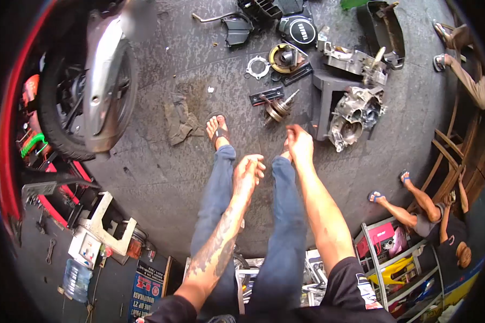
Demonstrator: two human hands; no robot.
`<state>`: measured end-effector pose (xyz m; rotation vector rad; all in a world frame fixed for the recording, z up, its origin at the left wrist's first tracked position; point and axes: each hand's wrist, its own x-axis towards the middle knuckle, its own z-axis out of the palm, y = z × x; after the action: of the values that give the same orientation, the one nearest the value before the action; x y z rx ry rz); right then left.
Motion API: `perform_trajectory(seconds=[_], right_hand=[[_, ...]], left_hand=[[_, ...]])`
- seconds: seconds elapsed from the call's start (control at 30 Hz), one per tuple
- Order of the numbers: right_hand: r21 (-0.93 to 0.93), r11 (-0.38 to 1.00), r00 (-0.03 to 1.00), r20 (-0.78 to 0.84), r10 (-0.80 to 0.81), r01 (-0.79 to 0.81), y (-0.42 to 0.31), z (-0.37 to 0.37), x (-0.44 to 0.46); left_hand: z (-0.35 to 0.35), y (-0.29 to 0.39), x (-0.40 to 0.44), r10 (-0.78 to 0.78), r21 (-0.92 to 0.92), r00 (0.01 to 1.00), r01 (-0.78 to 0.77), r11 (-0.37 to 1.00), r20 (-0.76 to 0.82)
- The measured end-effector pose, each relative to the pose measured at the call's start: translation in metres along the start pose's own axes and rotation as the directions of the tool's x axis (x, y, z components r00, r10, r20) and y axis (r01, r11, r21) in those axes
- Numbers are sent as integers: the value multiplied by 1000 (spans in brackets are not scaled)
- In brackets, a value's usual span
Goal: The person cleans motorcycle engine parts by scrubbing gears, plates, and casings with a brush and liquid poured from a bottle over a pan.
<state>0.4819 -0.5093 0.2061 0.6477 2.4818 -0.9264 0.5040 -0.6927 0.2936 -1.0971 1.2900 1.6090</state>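
Observation:
My left hand (248, 173) hovers over my left knee, its fingers loosely curled but a little apart, with nothing seen in it. Further forward and to the right, my right hand (300, 144) has its slightly blurred fingers bent and apart, holding nothing visible. Just beyond its fingertips a crankshaft (277, 110) lies on the floor beside a black bar (266, 96). To the right, a silver engine case (355, 116) leans by a dark grey stand (323, 102). A metal gasket ring (257, 67) lies near a round yellow-rimmed part (286, 58).
A motorcycle wheel (54, 102) and silver exhaust cover (105, 81) stand at the left. A rag (183, 119) lies by my left foot. Black covers (298, 30) are at the top. Another person (447, 226) sits lower right, near a metal rack (380, 264); another's legs (469, 81) show upper right.

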Motion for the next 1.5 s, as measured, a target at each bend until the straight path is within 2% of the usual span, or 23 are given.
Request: perform_trajectory(seconds=[0.07, 0.2, 0.27, 0.33, 0.4, 0.47, 0.53, 0.57, 0.7, 0.77, 0.8, 0.9, 0.93, 1.0, 1.07, 1.13, 1.27, 1.4, 1.43, 1.5], right_hand=[[-79, 996, 998, 42, 45, -41, -3, 21, 29], [-87, 976, 978, -87, 192, -199, 9, 49, 72], [-92, 971, 970, -130, 206, -219, 21, 58, 84], [-93, 968, 961, -174, 215, -233, 26, 62, 94], [-72, 995, 981, -184, 62, -76, 26, 66, 105], [-63, 995, 979, -193, 61, -74, 16, 74, 119], [-25, 995, 971, -218, -102, 99, 10, 84, 129], [-18, 992, 963, -235, -128, 127, 6, 89, 135], [17, 998, 951, -305, -48, 56, -4, 95, 153], [147, 987, 935, -335, 113, -66, -6, 94, 158], [141, 988, 934, -339, 111, -66, -7, 89, 159], [274, 952, 891, -387, 236, -133, -10, 79, 162], [269, 954, 892, -387, 233, -133, -8, 78, 165], [284, 958, 826, -535, 179, -24, -8, 76, 169], [270, 962, 817, -548, 181, -31, -10, 74, 174], [338, 940, 813, -558, 166, 40, -11, 74, 182], [344, 937, 807, -569, 157, 61, -16, 76, 194], [302, 953, 807, -561, 184, -7, -17, 69, 198], [250, 968, 796, -586, 150, 2, -16, 67, 198], [289, 957, 800, -571, 187, -17, -13, 63, 198]], left_hand=[[7, -7, 2, -36, 15, 999, 36, 999, -10], [21, 2, 20, -100, -16, 994, 101, 995, 47], [29, 18, 23, -46, -120, 996, 55, 991, 81], [26, 22, 26, -45, -140, 995, 57, 988, 93], [21, 26, 30, -110, -232, 992, 122, 965, 62], [17, 26, 33, -106, -272, 992, 122, 955, 71], [21, 31, 34, -126, -337, 991, 131, 932, 36], [21, 31, 33, -115, -329, 992, 125, 936, 50], [17, 37, 36, -105, -329, 993, 119, 937, 59], [16, 38, 37, -123, -346, 992, 129, 929, 40], [16, 39, 37, -124, -349, 991, 132, 928, 47], [17, 40, 38, -135, -343, 989, 147, 928, 59], [15, 38, 39, -131, -349, 990, 143, 926, 60], [14, 37, 40, -128, -354, 990, 139, 925, 57], [15, 40, 40, -146, -352, 988, 153, 923, 46], [15, 42, 40, -147, -347, 988, 156, 925, 53], [15, 41, 40, -143, -341, 988, 156, 927, 63], [15, 40, 41, -144, -335, 987, 158, 929, 67], [15, 41, 41, -145, -335, 987, 158, 929, 64], [15, 40, 41, -147, -336, 987, 158, 928, 58]])
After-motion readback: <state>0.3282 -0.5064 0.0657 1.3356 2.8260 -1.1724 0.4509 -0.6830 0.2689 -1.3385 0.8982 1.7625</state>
